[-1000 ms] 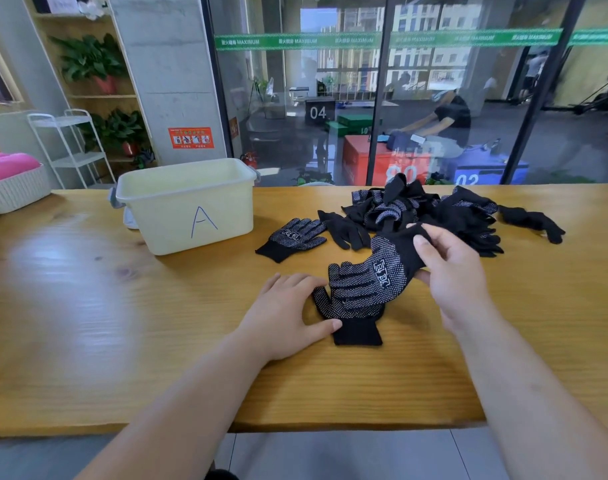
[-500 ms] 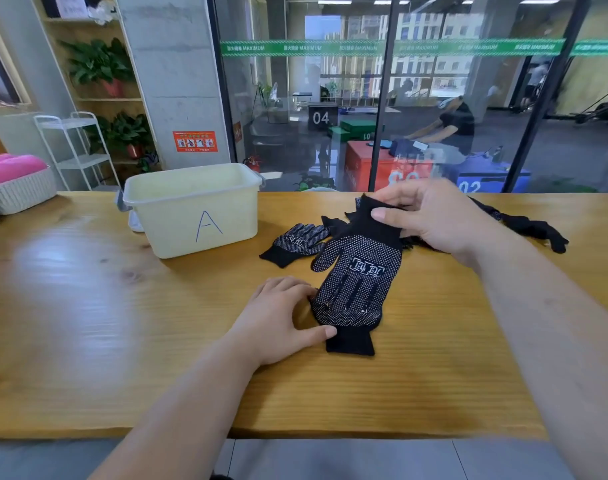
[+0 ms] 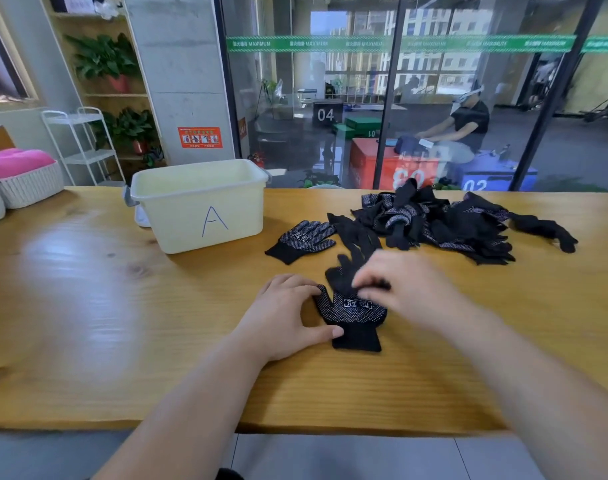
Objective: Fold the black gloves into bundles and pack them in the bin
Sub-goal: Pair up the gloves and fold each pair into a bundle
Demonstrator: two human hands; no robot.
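A pair of black dotted gloves lies stacked on the wooden table in front of me. My left hand rests flat beside them, its thumb pressing the cuff. My right hand, blurred by motion, pinches the fingers of the upper glove over the palm area. A single glove lies farther back, and a loose pile of black gloves sits at the back right. The pale yellow bin marked "A" stands at the back left, with nothing visible inside.
White woven baskets with pink cloth stand at the table's far left edge. A glass wall runs behind the table. One stray glove lies right of the pile.
My right hand came back from near the pile and lowered onto the glove pair, bringing the upper glove's fingers down toward the palm. My left hand stayed on the cuff.
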